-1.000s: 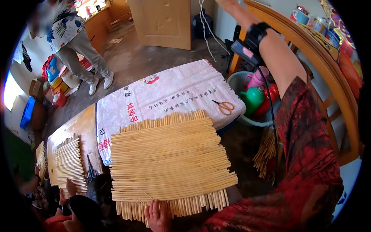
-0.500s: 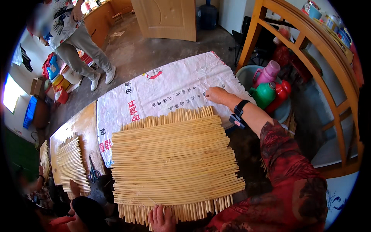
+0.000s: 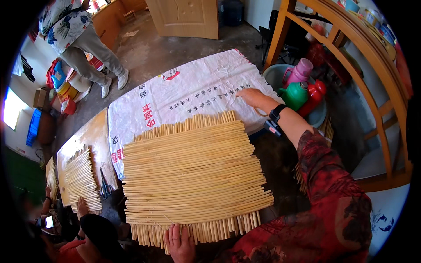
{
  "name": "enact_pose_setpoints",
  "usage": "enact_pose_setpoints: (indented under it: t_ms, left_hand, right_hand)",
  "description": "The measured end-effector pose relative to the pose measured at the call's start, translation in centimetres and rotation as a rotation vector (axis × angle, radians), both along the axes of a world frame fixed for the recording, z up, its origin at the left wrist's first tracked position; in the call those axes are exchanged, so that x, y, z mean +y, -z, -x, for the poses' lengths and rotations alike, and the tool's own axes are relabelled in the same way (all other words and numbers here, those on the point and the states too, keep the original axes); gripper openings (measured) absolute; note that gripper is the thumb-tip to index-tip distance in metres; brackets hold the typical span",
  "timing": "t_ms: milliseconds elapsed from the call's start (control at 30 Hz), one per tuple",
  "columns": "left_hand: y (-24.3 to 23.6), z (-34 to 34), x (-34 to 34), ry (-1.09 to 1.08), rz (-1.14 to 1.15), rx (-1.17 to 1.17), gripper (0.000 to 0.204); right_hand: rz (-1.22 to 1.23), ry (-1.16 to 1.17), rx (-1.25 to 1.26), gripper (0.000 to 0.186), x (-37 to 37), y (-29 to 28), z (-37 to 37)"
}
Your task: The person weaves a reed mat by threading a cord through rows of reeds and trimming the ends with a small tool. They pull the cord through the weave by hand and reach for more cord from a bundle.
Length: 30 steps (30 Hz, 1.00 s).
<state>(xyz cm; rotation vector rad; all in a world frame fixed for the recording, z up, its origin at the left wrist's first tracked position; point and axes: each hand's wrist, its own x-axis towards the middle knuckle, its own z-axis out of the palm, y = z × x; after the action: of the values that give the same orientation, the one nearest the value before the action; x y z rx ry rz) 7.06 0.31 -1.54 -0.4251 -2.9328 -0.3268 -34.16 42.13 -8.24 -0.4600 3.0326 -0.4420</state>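
Observation:
A mat of straight, pale yellow stalks (image 3: 197,171) lies in front of me, with a row of short crosswise stalk ends along its far and near edges. My left hand (image 3: 180,243) rests on the near edge, fingers stretched over the stalk ends. Beyond the mat's far right corner, my right hand (image 3: 256,99) is low over a white woven sack sheet (image 3: 188,81). Its fingers are drawn together at some thin white string (image 3: 227,79) lying loose on the sheet. A dark band with a small device (image 3: 273,125) is round my right wrist.
To the left, blue-handled scissors (image 3: 105,189) lie beside a smaller stalk mat (image 3: 82,179) under a co-worker's hand (image 3: 82,206). A basin (image 3: 275,75) with pink, green and red flasks stands right, by a wooden frame (image 3: 342,48). Another person (image 3: 87,44) stands far left.
The view has shifted slightly, so the mat and sheet sit a little higher. My right hand stays at the string, its wrist turned somewhat. My left hand remains at the near edge.

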Motion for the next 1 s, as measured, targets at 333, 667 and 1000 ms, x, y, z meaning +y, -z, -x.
enact_pose_setpoints:
  t_ms: [333,667,1000]
  left_hand:
    - [-1.3,-1.3,0.4,-0.086,0.093,0.061,0.028]
    - [-0.2,-0.7,0.9,-0.064,0.059,0.122,0.030]
    - [1.9,-0.8,-0.2,0.002,0.124,0.298,0.027]
  right_hand:
    - [-0.153,-0.076,0.141,0.015,-6.5,4.3,0.6]
    - [0.992,0.306,-0.103,0.010,1.0,-8.9,-4.6]
    - [1.507,-0.152,0.307,0.020,14.6,-33.1,-24.8]
